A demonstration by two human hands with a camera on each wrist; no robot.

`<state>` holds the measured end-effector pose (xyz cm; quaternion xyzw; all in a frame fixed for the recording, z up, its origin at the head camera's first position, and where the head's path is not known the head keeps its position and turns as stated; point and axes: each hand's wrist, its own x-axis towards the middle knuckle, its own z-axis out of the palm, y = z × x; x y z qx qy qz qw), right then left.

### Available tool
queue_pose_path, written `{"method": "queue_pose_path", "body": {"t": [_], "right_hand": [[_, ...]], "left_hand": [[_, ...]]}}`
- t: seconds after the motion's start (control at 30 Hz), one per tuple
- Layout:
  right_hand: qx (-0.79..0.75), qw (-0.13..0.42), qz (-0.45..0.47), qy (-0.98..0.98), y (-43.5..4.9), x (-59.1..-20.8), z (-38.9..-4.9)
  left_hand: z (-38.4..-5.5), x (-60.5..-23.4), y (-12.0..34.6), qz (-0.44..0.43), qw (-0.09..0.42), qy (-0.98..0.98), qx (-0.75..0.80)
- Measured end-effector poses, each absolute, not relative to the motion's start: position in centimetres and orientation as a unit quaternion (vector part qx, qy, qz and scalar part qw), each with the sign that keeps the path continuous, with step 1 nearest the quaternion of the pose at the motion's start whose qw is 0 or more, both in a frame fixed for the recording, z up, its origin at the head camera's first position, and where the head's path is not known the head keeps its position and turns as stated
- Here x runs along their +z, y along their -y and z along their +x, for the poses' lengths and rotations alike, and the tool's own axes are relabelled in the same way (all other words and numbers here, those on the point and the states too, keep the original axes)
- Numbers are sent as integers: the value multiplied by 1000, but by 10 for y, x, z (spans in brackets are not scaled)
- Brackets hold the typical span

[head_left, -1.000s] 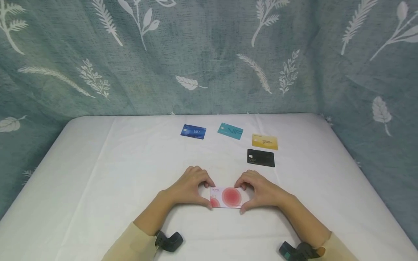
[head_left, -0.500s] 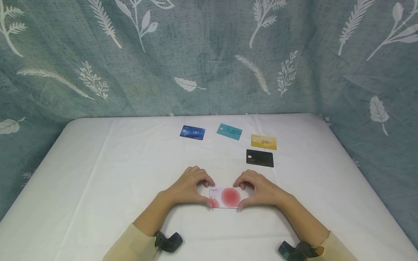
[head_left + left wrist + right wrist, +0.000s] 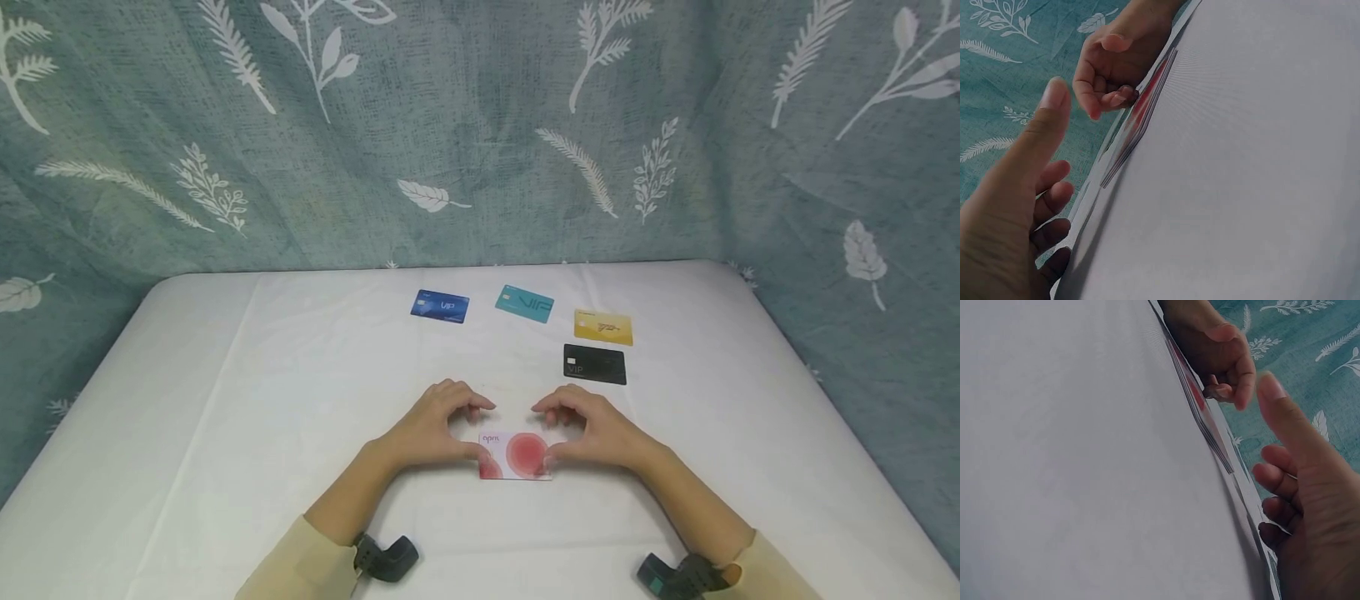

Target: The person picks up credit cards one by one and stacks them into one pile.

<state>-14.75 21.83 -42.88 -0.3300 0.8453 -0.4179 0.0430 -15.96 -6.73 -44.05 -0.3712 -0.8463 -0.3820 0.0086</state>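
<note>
A small neat stack of cards (image 3: 528, 454), its top card pale pink with red circles, lies flat on the white cloth; the layered edges show in the left wrist view (image 3: 1141, 131). My left hand (image 3: 435, 425) hovers at the stack's left end, thumb and fingers spread and holding nothing. At the opposite end my right hand (image 3: 600, 427) mirrors it, relaxed and raised off the cards. In the head view both thumbs overlap the stack's ends. Both wrist views show a gap between the thumbs and the cards.
Farther back lie a blue card (image 3: 440, 306), a teal card (image 3: 525, 303), a yellow card (image 3: 603, 327) and a black card (image 3: 594, 364). The white table (image 3: 225, 433) ends at a green leaf-patterned curtain (image 3: 450, 125).
Earlier, fingers and thumbs of both hands pressed against the stack's ends. Now both hands have let go and lifted slightly; the stack stays in place.
</note>
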Motion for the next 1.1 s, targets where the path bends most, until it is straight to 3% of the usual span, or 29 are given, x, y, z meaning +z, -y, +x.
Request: {"method": "queue_pose_path", "body": {"t": [0.2, 0.5, 0.7, 1.1], "right_hand": [[-431, 29, -333, -838, -218, -425, -148], [-426, -60, -322, -843, -222, -424, -152], [-420, -85, -287, -857, -226, -424, -154], [-411, -136, -278, -858, -232, -422, -159]], "left_hand": [[-160, -438, 66, -362, 16, 844, -395], [-159, -432, 62, -341, 61, 854, -389], [-159, -430, 59, -331, 95, 849, -402], [-160, -424, 51, -311, 104, 855, -403]]}}
